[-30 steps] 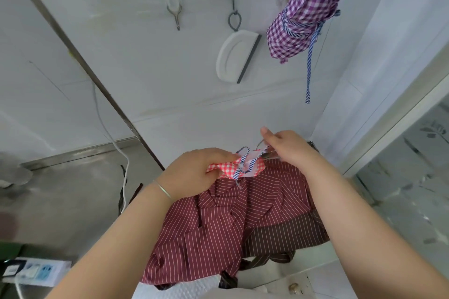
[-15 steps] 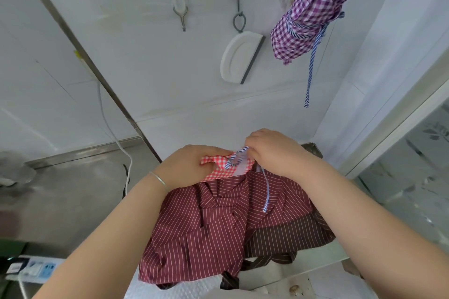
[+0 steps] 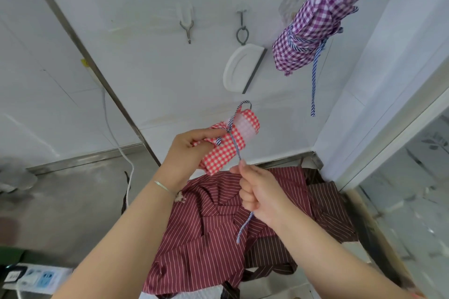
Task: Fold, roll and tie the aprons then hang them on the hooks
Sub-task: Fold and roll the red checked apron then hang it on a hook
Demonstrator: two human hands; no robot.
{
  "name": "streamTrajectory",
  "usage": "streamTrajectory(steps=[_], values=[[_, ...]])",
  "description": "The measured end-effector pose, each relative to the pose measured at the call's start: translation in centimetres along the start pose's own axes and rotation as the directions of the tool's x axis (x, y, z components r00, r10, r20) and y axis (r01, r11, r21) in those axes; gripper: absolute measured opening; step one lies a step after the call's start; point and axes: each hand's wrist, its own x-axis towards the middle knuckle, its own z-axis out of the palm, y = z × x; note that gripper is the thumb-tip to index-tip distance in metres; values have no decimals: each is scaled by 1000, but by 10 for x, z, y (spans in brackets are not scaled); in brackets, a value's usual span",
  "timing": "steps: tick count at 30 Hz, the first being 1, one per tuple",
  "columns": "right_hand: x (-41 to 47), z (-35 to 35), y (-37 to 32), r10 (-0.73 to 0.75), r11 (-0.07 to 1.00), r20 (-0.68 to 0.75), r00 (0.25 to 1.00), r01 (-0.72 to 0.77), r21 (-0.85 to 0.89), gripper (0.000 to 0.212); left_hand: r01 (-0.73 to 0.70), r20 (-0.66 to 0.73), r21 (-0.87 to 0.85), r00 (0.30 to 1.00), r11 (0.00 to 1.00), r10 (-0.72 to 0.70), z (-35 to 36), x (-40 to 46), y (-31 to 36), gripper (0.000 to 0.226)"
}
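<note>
Left hand [image 3: 192,150] around red gingham roll [image 3: 228,143]; right hand [image 3: 260,192] on its striped string [image 3: 237,150]

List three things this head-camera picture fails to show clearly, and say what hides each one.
1. The hook holding the purple gingham apron roll: hidden behind the roll itself.
2. The knot on the red gingham apron roll: too small to tell if it is finished.
3. The brown striped apron: largely covered by the red striped apron and the right hand.

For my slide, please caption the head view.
Left hand holds red checked apron roll; right hand pulls its striped tie.
</note>
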Motion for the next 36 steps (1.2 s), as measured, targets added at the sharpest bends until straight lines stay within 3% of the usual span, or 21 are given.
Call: streamTrajectory(steps=[3,8,11,13,14,17,20,22,23,25,26,27,28,30,32,33,34,36], values=[[6,-1,-5,43,988,50,998,-50,144,35,65,79,-195,996,979,-50,2,-6,2,35],[4,-5,-24,-97,992,116,988,88,87,12,236,243,-530,962,815,-121,5,-8,1,27],[5,-1,-32,-141,988,157,978,127,91,12,320,280,-710,946,627,-165,15,-9,-8,27],[7,1,-35,-150,986,195,969,132,102,24,381,362,-803,923,459,-133,19,-9,-12,22],[9,1,-35,-155,985,213,965,135,105,32,403,392,-827,913,393,-111,20,-10,-13,31],[12,1,-37,-162,986,277,947,145,81,48,467,466,-851,882,241,-63,24,-12,-19,59],[12,2,-39,-152,988,299,942,155,15,65,594,596,-801,803,75,10,29,-13,-26,55],[12,-1,-40,-175,982,261,949,186,-20,70,619,615,-769,784,156,-79,29,-11,-21,42],[12,-2,-41,-192,978,225,955,205,-36,68,586,557,-758,810,287,-182,29,-9,-17,36],[13,-6,-40,-218,971,126,968,227,-69,61,422,283,-544,906,725,-316,26,-8,-8,45],[13,-6,-39,-228,968,68,971,234,-91,58,292,113,-329,956,898,-270,24,-8,-5,50],[13,-5,-37,-240,964,13,971,240,-115,54,135,19,-112,991,984,-134,22,-9,-4,50],[12,-4,-37,-258,958,-33,966,251,-138,50,-27,13,37,1000,999,27,23,-10,-1,47],[11,-1,-34,-281,951,-107,954,261,-166,41,-265,95,282,964,922,248,29,-11,-6,43],[11,0,-34,-299,942,-160,941,265,-203,32,-423,175,606,897,674,406,35,-11,-17,48],[10,1,-34,-317,931,-171,933,271,-247,29,-434,173,703,873,563,457,37,-12,-21,49],[9,2,-34,-331,918,-178,927,273,-287,29,-405,142,744,873,531,467,39,-14,-20,49],[9,5,-33,-357,893,-190,914,274,-357,34,-292,19,721,915,628,403,43,-16,-15,49]])
